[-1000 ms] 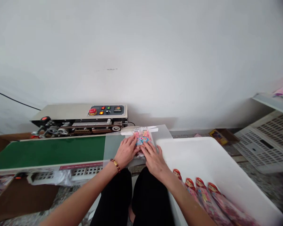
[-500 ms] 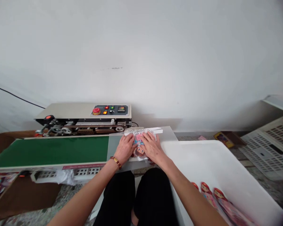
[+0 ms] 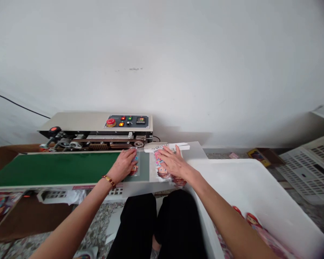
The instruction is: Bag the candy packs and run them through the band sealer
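Note:
My left hand (image 3: 123, 163) lies over a clear plastic packet (image 3: 135, 169) with a printed doll figure, at the right end of the green conveyor belt (image 3: 64, 169). Its fingers are stretched out on the packet, which they partly cover. Further right, my right hand (image 3: 174, 162) rests with spread fingers on another clear packet (image 3: 163, 172) showing a brown-haired doll. More packets (image 3: 179, 181) stick out beneath that hand. They lie on a pale sheet (image 3: 196, 153) beside the belt. Behind the belt stands a band sealer (image 3: 97, 124) with lit buttons and a display.
A white tub (image 3: 229, 176) at the right holds several red-haired doll packets (image 3: 252, 219). White slatted crates (image 3: 310, 172) stand beyond it. A cardboard box (image 3: 29, 216) sits below the belt at left. The wall (image 3: 178, 72) rises behind.
My left hand has moved left with one packet, away from my right hand, to the belt's end. My right hand stays on the other packets. The view has shifted slightly.

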### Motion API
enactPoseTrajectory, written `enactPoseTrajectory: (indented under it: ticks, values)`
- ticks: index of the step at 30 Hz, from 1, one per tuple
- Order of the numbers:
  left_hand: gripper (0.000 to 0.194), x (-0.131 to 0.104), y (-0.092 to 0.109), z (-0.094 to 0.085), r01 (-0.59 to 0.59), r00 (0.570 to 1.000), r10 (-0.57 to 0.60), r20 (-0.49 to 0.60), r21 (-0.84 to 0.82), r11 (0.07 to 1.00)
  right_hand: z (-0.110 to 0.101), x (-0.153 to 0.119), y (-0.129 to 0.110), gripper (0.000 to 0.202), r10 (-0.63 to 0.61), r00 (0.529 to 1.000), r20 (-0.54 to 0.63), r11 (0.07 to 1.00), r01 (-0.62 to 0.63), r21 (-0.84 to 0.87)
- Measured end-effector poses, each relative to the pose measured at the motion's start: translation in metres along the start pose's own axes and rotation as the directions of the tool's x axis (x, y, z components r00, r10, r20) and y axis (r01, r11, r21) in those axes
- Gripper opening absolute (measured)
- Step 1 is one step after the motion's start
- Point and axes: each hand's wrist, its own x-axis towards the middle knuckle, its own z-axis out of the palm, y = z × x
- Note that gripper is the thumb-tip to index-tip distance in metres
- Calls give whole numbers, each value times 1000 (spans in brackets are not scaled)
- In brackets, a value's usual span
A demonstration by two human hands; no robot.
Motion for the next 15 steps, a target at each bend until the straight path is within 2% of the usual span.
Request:
enactPoseTrajectory:
  ticks: [2, 4, 7, 9, 11, 15]
  values:
    - [34, -3, 3, -4, 109, 993, -105, -58, 64, 992, -1, 4, -2, 44, 12, 1000, 5, 1000, -12, 26]
    - [31, 1, 22, -1, 140, 987, -135, -90, 58, 988, 0, 5, -2, 48, 29, 1000, -8, 999, -28, 43]
    - [32, 15, 66, 12, 39, 997, -41, -59, -34, 999, 3, 1, 0, 48, 65, 997, -36, 998, -64, 26]
    - [34, 25, 87, 21, 2, 999, -4, -43, -47, 999, 4, -5, 3, 46, 93, 995, -37, 996, -93, 3]
    - [33, 31, 90, 26, -3, 1000, 3, -25, -21, 1000, 5, -13, 7, 46, 107, 994, -22, 994, -107, -6]
    - [31, 28, 62, 18, 25, 1000, -25, -14, 30, 999, 6, -21, 10, 48, 120, 993, -21, 993, -120, -5]
